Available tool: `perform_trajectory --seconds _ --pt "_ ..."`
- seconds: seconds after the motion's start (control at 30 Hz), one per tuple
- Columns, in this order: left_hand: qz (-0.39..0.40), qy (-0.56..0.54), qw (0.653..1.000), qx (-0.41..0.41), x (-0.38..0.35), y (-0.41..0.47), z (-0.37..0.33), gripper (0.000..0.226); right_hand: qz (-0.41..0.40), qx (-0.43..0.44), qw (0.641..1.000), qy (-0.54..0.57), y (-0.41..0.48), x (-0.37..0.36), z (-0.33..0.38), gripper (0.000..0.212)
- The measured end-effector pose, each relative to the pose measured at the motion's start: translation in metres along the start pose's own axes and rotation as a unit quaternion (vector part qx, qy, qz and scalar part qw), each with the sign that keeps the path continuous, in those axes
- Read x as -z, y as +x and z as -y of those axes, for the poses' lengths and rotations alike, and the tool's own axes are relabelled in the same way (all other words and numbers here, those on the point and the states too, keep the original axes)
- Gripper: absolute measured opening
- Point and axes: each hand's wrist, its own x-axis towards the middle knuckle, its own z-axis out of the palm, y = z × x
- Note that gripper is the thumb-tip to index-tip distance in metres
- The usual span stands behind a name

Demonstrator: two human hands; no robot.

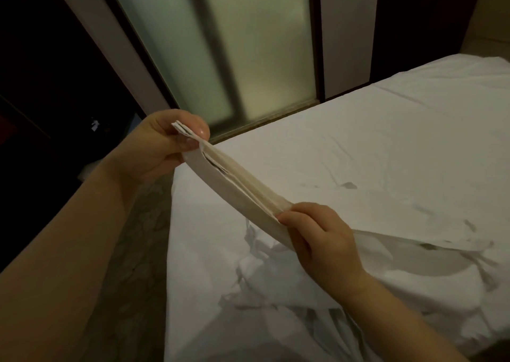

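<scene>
Above the near left corner of the white-sheeted bed (358,146), I hold the folded, layered hem of a white cloth bed cover (240,193) taut in the air, while the rest of it trails down into a crumpled heap on the mattress by my right wrist. What worries me is the layering. Several plies show at the left end, and if one slips out of the pinch, the corners will no longer line up and the edge will sag or twist. Pulling harder could also drag the heaped cloth off the side of the bed toward the patterned floor (132,265). My left hand (162,149) is closed on the far end of the hem, thumb on top pressing the plies against curled fingers. My right hand (323,240) is closed on the near end, fingers wrapped over the edge. Its thumb is hidden beneath, so I cannot tell how firmly it bites.
</scene>
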Motion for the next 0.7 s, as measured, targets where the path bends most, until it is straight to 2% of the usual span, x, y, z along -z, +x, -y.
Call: perform_trajectory --seconds 0.07,0.13,0.23,0.3,0.4,0.47,0.57,0.7 --pt "0.005 0.001 1.000 0.000 0.002 0.000 0.001 0.026 0.016 -0.080 0.996 0.023 0.001 -0.002 0.003 0.020" --pt "0.006 -0.003 1.000 -0.002 0.003 0.000 0.002 0.026 0.021 -0.136 0.989 0.046 0.004 -0.003 0.005 0.026" --pt "-0.003 -0.010 1.000 -0.004 0.003 0.001 0.002 0.029 0.006 -0.108 0.994 0.001 0.010 -0.002 0.006 0.022" --pt "0.000 -0.022 1.000 -0.007 0.005 0.004 0.002 0.029 0.007 -0.107 0.993 -0.052 0.015 -0.001 0.005 0.033" --pt "0.002 -0.032 0.999 -0.008 0.009 0.009 0.004 0.029 0.054 -0.114 0.986 -0.111 0.020 -0.001 0.000 0.044" --pt "0.002 -0.040 0.999 -0.012 0.011 0.011 0.005 0.029 0.091 -0.119 0.985 -0.086 0.026 0.001 -0.007 0.052" --pt "-0.001 -0.059 0.998 -0.015 0.013 0.015 0.006 0.032 0.093 -0.127 0.987 -0.026 0.033 0.005 -0.019 0.040" --pt "-0.012 -0.075 0.997 -0.013 0.012 0.019 0.004 0.029 0.023 -0.089 0.994 -0.067 0.045 0.015 -0.019 0.034"
